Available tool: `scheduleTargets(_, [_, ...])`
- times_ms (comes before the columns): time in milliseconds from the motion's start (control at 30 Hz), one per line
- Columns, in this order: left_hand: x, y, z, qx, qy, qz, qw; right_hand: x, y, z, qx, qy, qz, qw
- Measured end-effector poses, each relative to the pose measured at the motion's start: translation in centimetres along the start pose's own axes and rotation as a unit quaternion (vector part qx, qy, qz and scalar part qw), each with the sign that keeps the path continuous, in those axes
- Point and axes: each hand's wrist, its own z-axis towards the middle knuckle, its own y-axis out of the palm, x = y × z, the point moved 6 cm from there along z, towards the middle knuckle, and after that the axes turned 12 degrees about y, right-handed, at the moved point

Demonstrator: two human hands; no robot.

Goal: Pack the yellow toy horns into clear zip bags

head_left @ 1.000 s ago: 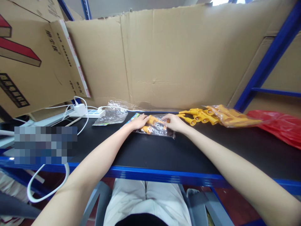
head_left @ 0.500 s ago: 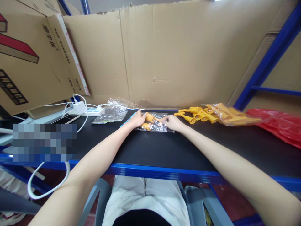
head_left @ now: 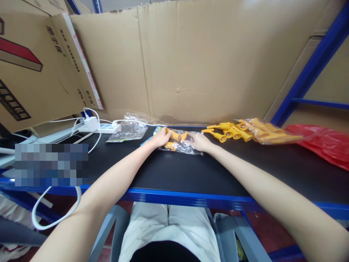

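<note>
A clear plastic bag (head_left: pixel 180 148) with a colourful printed end lies flat on the black tabletop in front of me. Yellow horn-shaped plastic pieces (head_left: pixel 174 137) show through it. My left hand (head_left: pixel 160 138) is closed over the printed left end, its thumb along the top yellow piece. At the other end, my right hand (head_left: pixel 200 142) has its fingers at the bag's mouth, partly behind the film. They curl round the end of a yellow piece; the exact grip is blurred. Several loose yellow horn-shaped pieces (head_left: pixel 236 131) lie to the right of that hand.
More yellow pieces sit in a clear bag (head_left: pixel 265 131) beside a red plastic bag (head_left: pixel 321 142) on the right. Behind my left hand lie another clear bag (head_left: pixel 129 129) and a white power strip (head_left: pixel 107 128) with cables. Cardboard (head_left: pixel 191 65) walls the back.
My right hand's fingers have shifted from a pinch on the stem to further round the piece at the bag's mouth. My left hand stays on the bag's left end.
</note>
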Motion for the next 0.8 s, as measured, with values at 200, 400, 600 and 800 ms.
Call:
scheduleTargets(200, [0.1,0.1,-0.1,-0.007,-0.013,0.0,1.0,0.1,0.2,-0.2,0.004,0.046,-0.052,0.998])
scheduleTargets(400, [0.4,0.2,0.1,-0.008,0.009,0.037,0.999,-0.2,-0.1,-0.5,0.031,0.065,-0.061,0.996])
scheduleTargets(600, [0.3,0.1,0.2,0.004,0.021,0.049,0.999,-2.3,-0.7,-1.1,0.0,-0.084,0.133,0.988])
scheduleTargets(800, [0.6,-0.2,0.2,0.019,0.039,0.061,0.997,-3.7,-0.5,-1.9,-0.116,-0.127,0.252,0.952])
